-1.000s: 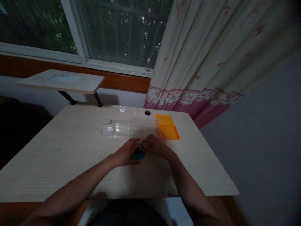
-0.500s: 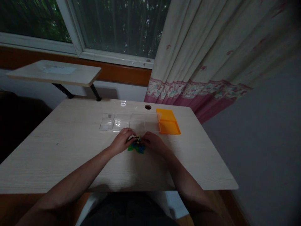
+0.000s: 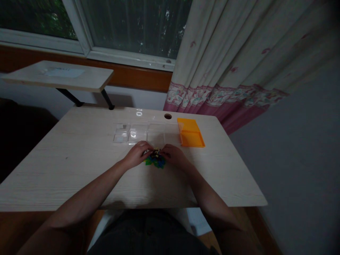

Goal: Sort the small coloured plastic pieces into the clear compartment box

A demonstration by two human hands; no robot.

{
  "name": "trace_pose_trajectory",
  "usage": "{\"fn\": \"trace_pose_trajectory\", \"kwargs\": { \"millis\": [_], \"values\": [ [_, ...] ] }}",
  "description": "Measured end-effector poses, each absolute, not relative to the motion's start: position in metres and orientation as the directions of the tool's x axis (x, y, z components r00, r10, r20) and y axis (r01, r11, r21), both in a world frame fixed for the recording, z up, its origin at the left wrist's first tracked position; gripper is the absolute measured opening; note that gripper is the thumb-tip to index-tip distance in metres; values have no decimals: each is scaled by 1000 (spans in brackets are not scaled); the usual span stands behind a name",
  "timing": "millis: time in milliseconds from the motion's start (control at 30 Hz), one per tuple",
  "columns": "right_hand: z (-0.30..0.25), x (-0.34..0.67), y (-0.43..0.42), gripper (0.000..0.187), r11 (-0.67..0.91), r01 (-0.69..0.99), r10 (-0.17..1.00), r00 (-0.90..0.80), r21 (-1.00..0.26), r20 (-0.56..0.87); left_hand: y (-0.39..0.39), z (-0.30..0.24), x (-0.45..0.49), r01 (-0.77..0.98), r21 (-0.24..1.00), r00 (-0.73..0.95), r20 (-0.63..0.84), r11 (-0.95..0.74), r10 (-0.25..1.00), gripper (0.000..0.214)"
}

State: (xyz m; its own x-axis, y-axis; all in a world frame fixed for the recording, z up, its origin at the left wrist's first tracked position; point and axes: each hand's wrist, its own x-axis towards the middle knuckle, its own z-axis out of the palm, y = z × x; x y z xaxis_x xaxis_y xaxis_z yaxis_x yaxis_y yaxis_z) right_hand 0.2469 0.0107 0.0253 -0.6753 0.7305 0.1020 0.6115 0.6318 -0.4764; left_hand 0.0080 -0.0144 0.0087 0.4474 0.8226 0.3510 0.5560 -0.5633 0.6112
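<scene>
A cluster of small colourful pieces (image 3: 155, 161), green and blue at the front with dark and pale yellow bits behind, lies on the table between my hands. They look like toy building bricks, but are too small and dim to be sure. From the left, my left hand (image 3: 138, 154) has its fingers curled and closed at the cluster's edge. On the other side my right hand (image 3: 173, 156) reaches in, thumb and fingers pinched at the dark and yellow part. My fingers partly cover the pieces.
Beyond my hands, clear plastic compartment trays (image 3: 138, 134) stand in a row. An orange case (image 3: 191, 136) lies open at their right end. The table (image 3: 98, 148) has a round cable hole (image 3: 168, 116) and a raised shelf (image 3: 87, 82) at the back left. A curtain (image 3: 212, 71) hangs behind.
The view has tilted slightly down, so everything sits a little higher in the picture. My hands stay at the cluster, their fingers shifting only slightly.
</scene>
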Motion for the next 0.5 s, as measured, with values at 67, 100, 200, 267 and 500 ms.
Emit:
{"fn": "trace_pose_trajectory", "kwargs": {
  "millis": [67, 100, 200, 267, 500],
  "values": [
    [25, 246, 9, 19, 644, 601, 715, -693, -474, 94, -14, 8, 8, 553, 613, 463, 337, -564, 820, 22],
    [25, 245, 9, 20, 651, 595, 706, -703, -472, 88, -13, 8, 7, 552, 614, 468, 332, -565, 819, 22],
    [24, 243, 8, 24, 673, 586, 683, -726, -452, 77, -13, 7, 7, 544, 619, 472, 333, -567, 816, 23],
    [23, 243, 8, 24, 686, 589, 675, -734, -427, 74, -13, 6, 7, 538, 620, 472, 340, -571, 813, 23],
    [27, 245, 7, 20, 726, 550, 644, -755, -414, 126, -12, 5, 7, 523, 621, 468, 363, -584, 805, 21]
  ]
}}
